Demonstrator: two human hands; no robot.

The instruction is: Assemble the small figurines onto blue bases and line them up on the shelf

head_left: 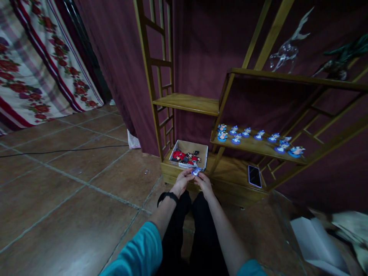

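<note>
Between my two hands, just in front of the box, is a small blue and white figurine (pixel 196 171). My left hand (pixel 183 181) grips it from the left, and my right hand (pixel 204 182) has its fingers closed on the other side. Right behind them, an open cardboard box (pixel 202 148) holds several red and black figurines (pixel 184 156). Several similar blue and white figurines (pixel 259 134) on round bases stand along the middle shelf (pixel 244 142) to the right.
A phone (pixel 254 176) lies on the lower board of the wooden shelf unit (pixel 227 168). Higher up stand a clear deer ornament (pixel 286 51) and a dark green ornament (pixel 339 63). A black cable (pixel 66 151) crosses the tiled floor. A white box (pixel 319 243) sits at lower right.
</note>
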